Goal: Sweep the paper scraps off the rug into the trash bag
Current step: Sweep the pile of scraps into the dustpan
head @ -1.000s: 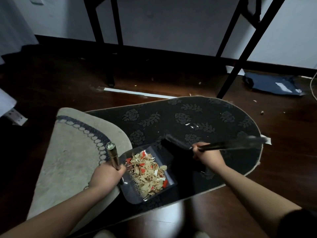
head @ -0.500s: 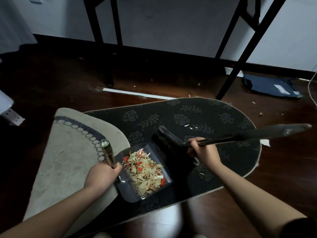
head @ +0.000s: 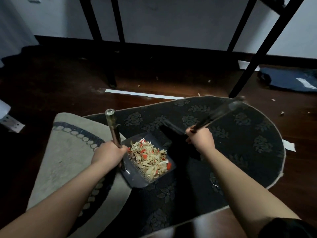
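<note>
sweeping step. left hand [head: 109, 156] fingers wrapped on grey plastic dustpan [head: 137, 176] handle; tan and red paper scraps [head: 149, 157] heaped inside it, on dark floral rug [head: 240, 134]. right hand [head: 199, 140] grips black broom [head: 173, 128]. next, likely: lift pan level toward dark blue trash bag [head: 288, 79].

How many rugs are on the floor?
2. The dark flowered rug lies under the dustpan and brush. The pale grey rug sits to its left, and their edges overlap. Parts run out of view at the bottom.

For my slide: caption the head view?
Left hand holds a dustpan of paper scraps; right hand grips the brush on the dark rug.
</note>
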### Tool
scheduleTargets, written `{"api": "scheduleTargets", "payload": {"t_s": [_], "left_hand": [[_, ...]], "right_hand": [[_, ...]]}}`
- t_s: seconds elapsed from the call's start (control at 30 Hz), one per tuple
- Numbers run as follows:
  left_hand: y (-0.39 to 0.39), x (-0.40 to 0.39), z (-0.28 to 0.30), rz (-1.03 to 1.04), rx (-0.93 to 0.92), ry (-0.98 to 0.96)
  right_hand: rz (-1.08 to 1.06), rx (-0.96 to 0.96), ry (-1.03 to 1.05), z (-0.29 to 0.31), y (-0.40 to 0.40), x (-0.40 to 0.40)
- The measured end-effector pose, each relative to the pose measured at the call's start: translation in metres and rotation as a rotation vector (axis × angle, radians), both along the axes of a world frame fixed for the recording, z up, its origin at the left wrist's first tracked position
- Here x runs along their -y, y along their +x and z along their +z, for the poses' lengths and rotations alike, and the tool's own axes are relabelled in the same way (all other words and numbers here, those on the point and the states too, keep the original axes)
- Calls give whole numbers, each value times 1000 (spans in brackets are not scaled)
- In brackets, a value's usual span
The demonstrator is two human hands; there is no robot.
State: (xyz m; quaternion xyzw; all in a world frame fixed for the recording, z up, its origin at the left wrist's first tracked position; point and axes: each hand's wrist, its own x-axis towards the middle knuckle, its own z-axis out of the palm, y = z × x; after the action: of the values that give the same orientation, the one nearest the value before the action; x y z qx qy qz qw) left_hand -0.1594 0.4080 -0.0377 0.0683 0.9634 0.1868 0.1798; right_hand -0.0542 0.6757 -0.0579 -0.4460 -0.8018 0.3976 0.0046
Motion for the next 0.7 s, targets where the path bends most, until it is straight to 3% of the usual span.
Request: {"api": "scheduleTargets", "payload": {"t_s": [0.23,0.43,0.6,0.7], "left_hand": [[6,-1,-2,-18,-28,4],[11,2,-1,-28,-49,-17],[11,2,-2,-15,-39,-9],[12,2,-2,-5,-35,-2]], "right_hand": [[262,-115,-95,-12,24,1],[137,-316,-94,24,36,-23],[147,-89,60,21,29,-23],[210,-57,-29,6,30,-8]]}}
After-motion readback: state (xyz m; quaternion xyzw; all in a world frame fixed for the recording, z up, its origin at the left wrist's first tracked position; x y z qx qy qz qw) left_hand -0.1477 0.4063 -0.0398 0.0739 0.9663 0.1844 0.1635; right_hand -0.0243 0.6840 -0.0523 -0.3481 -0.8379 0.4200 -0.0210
